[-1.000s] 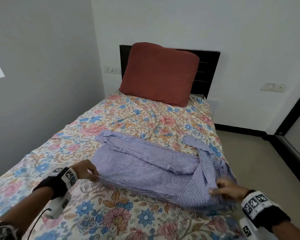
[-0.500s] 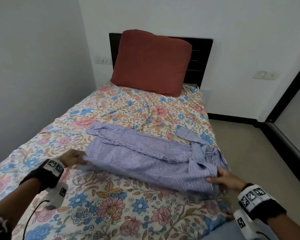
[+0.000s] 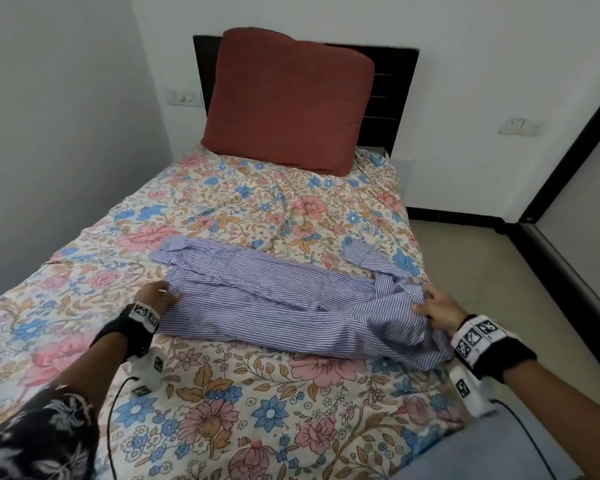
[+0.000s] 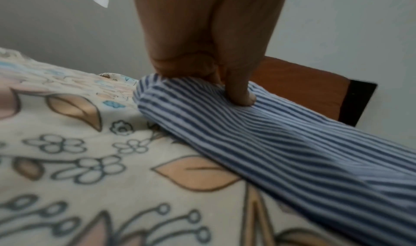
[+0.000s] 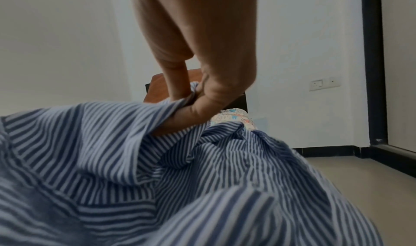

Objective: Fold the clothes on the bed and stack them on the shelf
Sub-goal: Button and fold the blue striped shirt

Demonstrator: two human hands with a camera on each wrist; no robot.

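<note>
Shelf out of view; shirt's right end partly over the bed's right edge and hidden behind folds. Left wrist view blurred at the margins, left thumb hidden behind the fingers.

Blue-striped shirt (image 3: pixel 274 306) lying crosswise on the floral bedsheet (image 3: pixel 222 410), roughly mid-bed, partly folded, with a sleeve end (image 3: pixel 361 254) turned toward the red pillow (image 3: pixel 284 98). Pillow propped against the dark headboard (image 3: pixel 392 98) at the far end. Open sheet on the near side of the shirt and between shirt and pillow; wall along the left edge of the bed, bare floor (image 3: pixel 499 289) beyond the right edge.

Left hand (image 3: pixel 158 296) at the shirt's left end, fingers (image 4: pixel 238 89) curled down and pinching the cloth fold. Right hand (image 3: pixel 437 310) at the right end, fingers (image 5: pixel 178 82) clenched around a gathered bunch of striped cloth, lifted just above the sheet. Shirt stretched between both grasps.
</note>
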